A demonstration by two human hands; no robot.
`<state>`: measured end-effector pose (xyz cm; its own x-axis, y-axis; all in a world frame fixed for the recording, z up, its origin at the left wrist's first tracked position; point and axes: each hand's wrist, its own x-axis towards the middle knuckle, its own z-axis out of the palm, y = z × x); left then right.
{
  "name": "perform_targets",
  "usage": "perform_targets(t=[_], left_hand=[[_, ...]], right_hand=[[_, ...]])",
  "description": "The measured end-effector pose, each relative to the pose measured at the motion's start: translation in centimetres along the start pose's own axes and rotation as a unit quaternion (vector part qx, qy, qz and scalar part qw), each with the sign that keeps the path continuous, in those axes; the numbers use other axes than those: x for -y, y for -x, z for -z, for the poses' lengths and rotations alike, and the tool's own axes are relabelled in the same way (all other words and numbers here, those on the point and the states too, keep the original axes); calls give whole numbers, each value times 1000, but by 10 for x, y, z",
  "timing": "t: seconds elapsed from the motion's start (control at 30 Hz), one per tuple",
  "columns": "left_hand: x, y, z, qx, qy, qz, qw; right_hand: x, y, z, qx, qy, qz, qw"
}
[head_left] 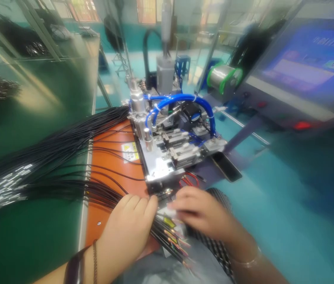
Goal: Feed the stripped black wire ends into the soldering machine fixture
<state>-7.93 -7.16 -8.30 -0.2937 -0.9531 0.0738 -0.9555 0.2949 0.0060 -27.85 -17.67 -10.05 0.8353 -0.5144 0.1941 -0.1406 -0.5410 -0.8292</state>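
Note:
My left hand [134,223] is closed over a bundle of black cables [167,234], its fingers curled together at the front of a bench machine [162,165]. Stripped ends with thin coloured wires [179,240] stick out from beneath that hand, toward my lap. Beside it, my right hand [198,209] is slightly blurred, with bent fingers drawn together near a small metal fixture [165,193]. Whatever lies between those fingertips is hidden. Red wires [189,179] loop just behind the right hand.
Long black cables [66,138] run across the green table [45,232] onto the orange plate [116,173]. Blue hoses [184,96] arch over the machine. A phone [227,166] lies at its right. Farther right are a wire spool [224,78] and a lit screen [309,67].

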Motion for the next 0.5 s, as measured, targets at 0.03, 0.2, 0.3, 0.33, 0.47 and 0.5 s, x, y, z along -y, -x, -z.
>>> perform_targets(t=[0.03,0.2,0.3,0.33,0.47,0.5], left_hand=[[1,-1,0,5,-1,0,1000],[10,-8,-5,-13,-22,15,1000],[15,-11,-7,-28,-5,22,999],[16,-12,-7,-35,5,21,999],[16,-9,-9,-88,28,-13,996],[15,-8,-9,-106,30,-29,994]], right_hand=[[3,1,1,13,10,47,999],[8,-2,-7,-23,27,115,993],[6,-2,-10,-4,40,129,991],[5,-2,-11,1,40,135,990],[0,-2,-12,-57,15,126,990],[-1,-3,-13,-80,8,120,990]])
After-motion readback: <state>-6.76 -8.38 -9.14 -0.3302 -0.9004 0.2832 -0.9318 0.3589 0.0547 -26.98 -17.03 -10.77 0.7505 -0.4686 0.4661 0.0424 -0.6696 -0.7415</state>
